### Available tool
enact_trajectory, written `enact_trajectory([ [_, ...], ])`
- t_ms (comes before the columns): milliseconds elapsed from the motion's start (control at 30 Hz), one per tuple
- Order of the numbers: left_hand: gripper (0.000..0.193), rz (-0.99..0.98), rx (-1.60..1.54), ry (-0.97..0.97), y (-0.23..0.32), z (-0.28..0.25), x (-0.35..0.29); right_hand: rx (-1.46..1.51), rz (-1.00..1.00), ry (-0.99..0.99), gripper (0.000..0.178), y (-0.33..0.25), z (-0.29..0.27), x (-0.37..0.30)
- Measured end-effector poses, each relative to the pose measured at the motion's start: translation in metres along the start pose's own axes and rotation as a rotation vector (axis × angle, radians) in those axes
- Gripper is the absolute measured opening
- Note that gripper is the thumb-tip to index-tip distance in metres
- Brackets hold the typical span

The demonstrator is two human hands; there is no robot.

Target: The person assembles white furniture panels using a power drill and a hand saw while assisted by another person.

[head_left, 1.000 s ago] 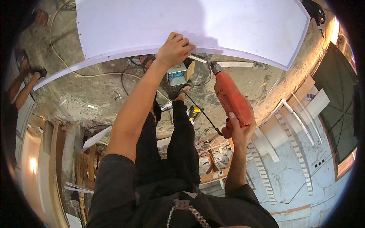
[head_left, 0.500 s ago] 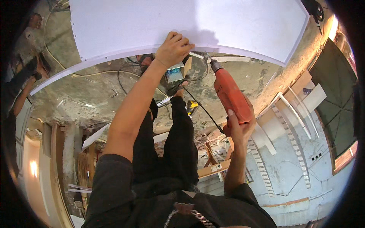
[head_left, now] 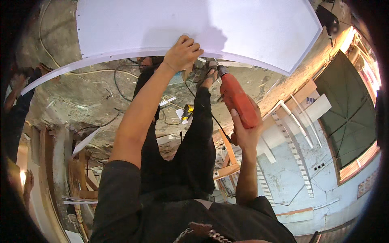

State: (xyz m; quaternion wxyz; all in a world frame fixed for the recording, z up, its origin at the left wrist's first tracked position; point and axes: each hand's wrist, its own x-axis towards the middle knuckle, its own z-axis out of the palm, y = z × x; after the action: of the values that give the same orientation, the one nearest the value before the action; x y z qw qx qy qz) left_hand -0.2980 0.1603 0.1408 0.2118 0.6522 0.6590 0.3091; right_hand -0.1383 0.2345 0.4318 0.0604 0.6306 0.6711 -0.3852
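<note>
A large white panel [head_left: 259, 28] with a curved near edge fills the top of the view. Along that edge runs a thin white strip [head_left: 60, 73], whose free end reaches out to the left. My left hand [head_left: 183, 54] is closed over the panel's edge near the middle, fingers curled; its thumb is hidden. In my right hand [head_left: 244, 133] is a red power drill [head_left: 239, 99], gripped by its handle. The drill's bit points up at the panel's edge, just right of my left hand. Whether the tip touches the strip is too small to tell.
A black cord [head_left: 220, 127] hangs from the drill. On the floor between my legs lies a yellow-and-black tool [head_left: 187, 111]. Another person's arm [head_left: 16, 91] is at the far left, by the strip's end. White boards and strips [head_left: 298, 121] lean against the blue wall at right.
The drill and my right hand have shifted left, with the bit closer to my left hand. My right foot has moved up toward the panel, and the view has shifted slightly.
</note>
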Motion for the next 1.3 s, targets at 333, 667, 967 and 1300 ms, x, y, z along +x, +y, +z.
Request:
enact_trajectory([
  [333,0.031,-0.107,-0.122,-0.044,0.01,-0.009,0.001,0.053,0.152,-0.096,0.047,-0.009,-0.009,0.015],
  [667,0.024,-0.8,-0.495,0.529,0.084,0.006,0.009,0.036,0.114,-0.199,0.048,0.001,-0.027,0.027],
  [967,0.028,-1.452,-0.962,0.682,0.146,0.035,0.02,-0.1,-0.099,-0.175,0.052,0.014,-0.024,0.02],
  [1300,0.047,-0.411,-0.206,0.125,0.07,0.034,-0.002,-0.095,0.01,-0.153,0.052,0.013,-0.022,0.016],
])
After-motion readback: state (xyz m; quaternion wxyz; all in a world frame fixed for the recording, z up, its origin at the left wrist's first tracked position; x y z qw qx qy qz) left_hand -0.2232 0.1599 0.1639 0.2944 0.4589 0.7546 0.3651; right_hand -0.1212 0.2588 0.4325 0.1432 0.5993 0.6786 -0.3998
